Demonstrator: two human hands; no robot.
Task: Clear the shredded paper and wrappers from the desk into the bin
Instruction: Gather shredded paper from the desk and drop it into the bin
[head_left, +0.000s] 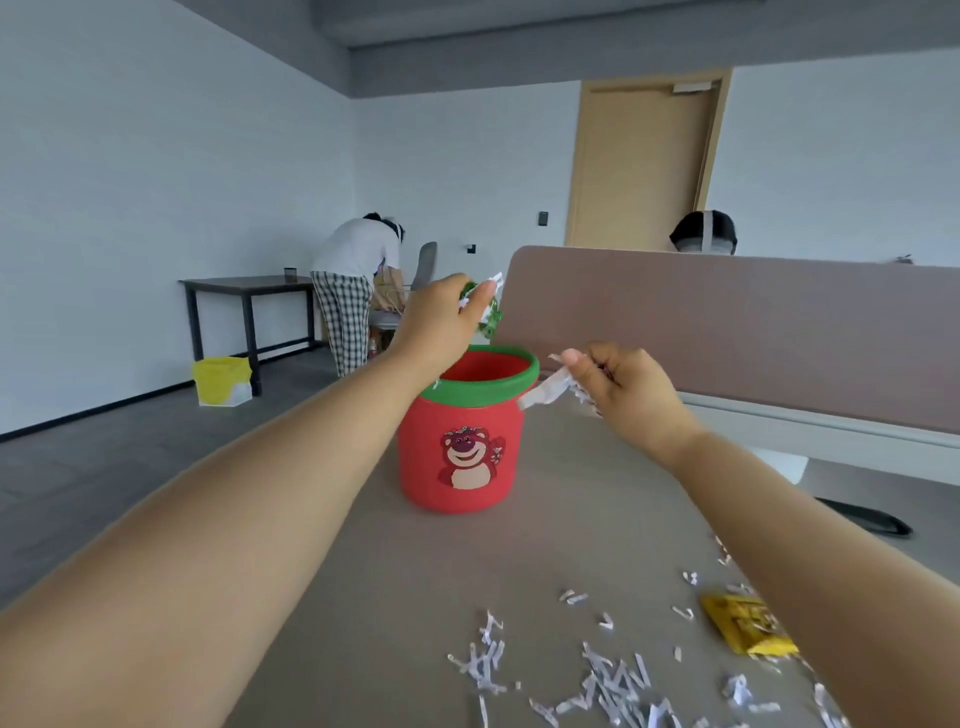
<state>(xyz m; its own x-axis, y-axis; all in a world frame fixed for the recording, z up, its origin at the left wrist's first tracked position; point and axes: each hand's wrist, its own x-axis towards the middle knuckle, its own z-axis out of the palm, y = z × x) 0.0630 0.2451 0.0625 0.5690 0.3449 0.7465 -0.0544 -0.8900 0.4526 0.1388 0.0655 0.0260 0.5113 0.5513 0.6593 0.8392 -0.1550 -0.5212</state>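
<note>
Litter is being carried to a red bin (460, 447) with a green rim and a bear picture on its side, which stands upright on the tabletop (550, 545) so that its open mouth faces up to receive what is dropped.

The left hand (436, 325) is held directly above the bin's mouth, a placement that would let its load fall straight inside. Its fingers (475, 306) are pinched together on a bunch of green wrapper and white paper strips (488, 306), which hangs down toward the rim.

The right hand (621, 382) is held just to the right of the bin's rim, at about rim height and not yet over the opening. Its fingers (574, 358) are closed on a clump of white shredded paper (550, 389), loose ends trailing toward the rim; it would need to be brought leftward before release, or strips could be spilled down the outside.

Much remains on the tabletop, well nearer the camera than the bin: scattered shredded paper (613, 680) is spread to the bin's near right, and a yellow wrapper (748, 629) lies flat further right, partly hidden by the right forearm. By this evidence the task is judged to be only partly done, with further trips needed.
</note>
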